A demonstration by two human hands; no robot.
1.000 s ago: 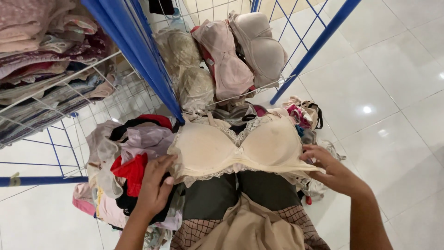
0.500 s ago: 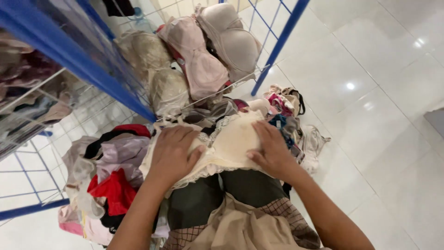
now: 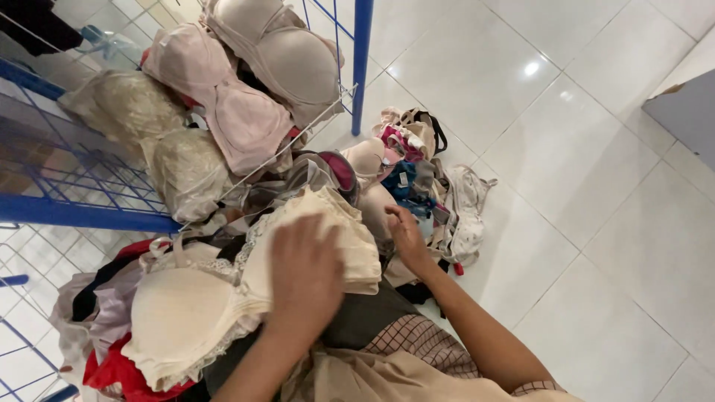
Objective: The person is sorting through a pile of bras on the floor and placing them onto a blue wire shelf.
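**Folding a cream bra over a heap of mixed garments**

Pressing down on the cream lace-edged bra (image 3: 223,298), the person's left hand (image 3: 305,275) lies flat and spread over the right-hand cup, palm down, fingers loosely extended rather than curled round anything. The hand is blurred, so the exact finger positions cannot be told. The bra sits on top of the garment pile (image 3: 112,327) in front of the person, its other cup resting towards the lower left, over red and lilac pieces.

The right hand (image 3: 406,234) reaches just beyond the bra's far edge, fingers bent and part-closed on the loose fabric there; whether it grips a strap or only touches the heap cannot be told. Beside it lies a smaller tangle of underwear (image 3: 424,186) on the white tiled floor (image 3: 596,186).

Judging from how the hands lie, the step appears to be a fold, one cup being brought over the other. To do it well, the flat hand should keep even pressure on the moulded cup so it nests instead of denting, while the other hand draws the straps and band inward so nothing trails. The lace trim catches easily on neighbouring hooks, so lifting the piece clear of the pile would be safer than dragging it.

Behind, a blue wire rack (image 3: 82,212) holds pink and beige bras (image 3: 246,112) leaning against its mesh.
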